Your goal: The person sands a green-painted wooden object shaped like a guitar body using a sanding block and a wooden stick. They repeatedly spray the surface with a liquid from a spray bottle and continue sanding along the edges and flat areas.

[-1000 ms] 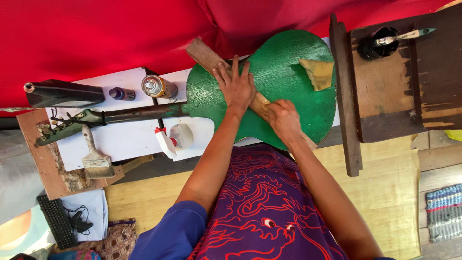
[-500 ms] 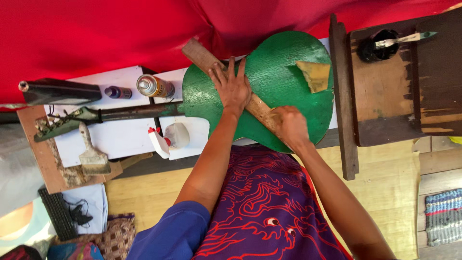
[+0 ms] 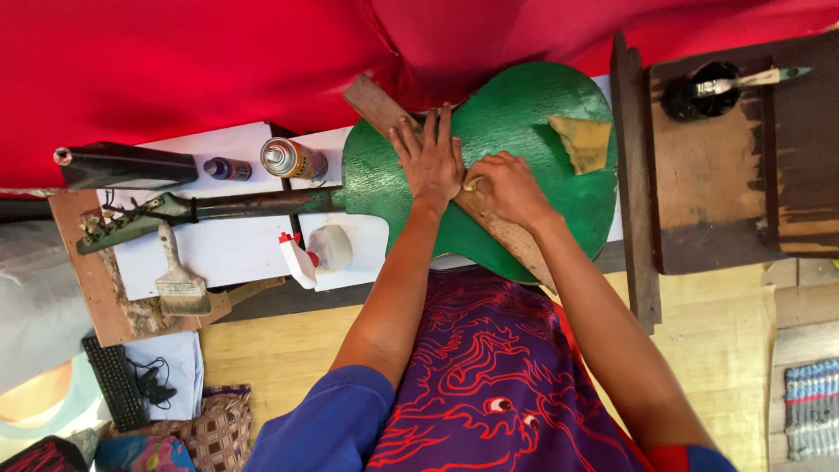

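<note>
A red fabric sheet [image 3: 218,70] fills the upper field behind a white desk [image 3: 227,253]. On the desk lies a green-painted guitar body [image 3: 524,131], flat, face up, with its dark neck [image 3: 227,205] running out to the person's left; the long axis of the instrument therefore runs left to right across the view. A long brown wooden strip [image 3: 376,100] lies diagonally across the body, from the upper left edge down toward the person's torso. The left hand [image 3: 431,157] rests open and flat, fingers spread, on the strip and the green surface. The right hand [image 3: 507,188] is just beside it, touching it, fingers curled down onto the strip; whether it grips a small object cannot be determined. Both hands sit directly over the body, nearer its neck end. A tan folded sheet of abrasive paper [image 3: 584,142] lies on the body to the right of the hands. Left of the body stand a spray can [image 3: 293,160], a wide paintbrush [image 3: 181,284] and a white squeeze bottle with red nozzle [image 3: 319,252].
</note>
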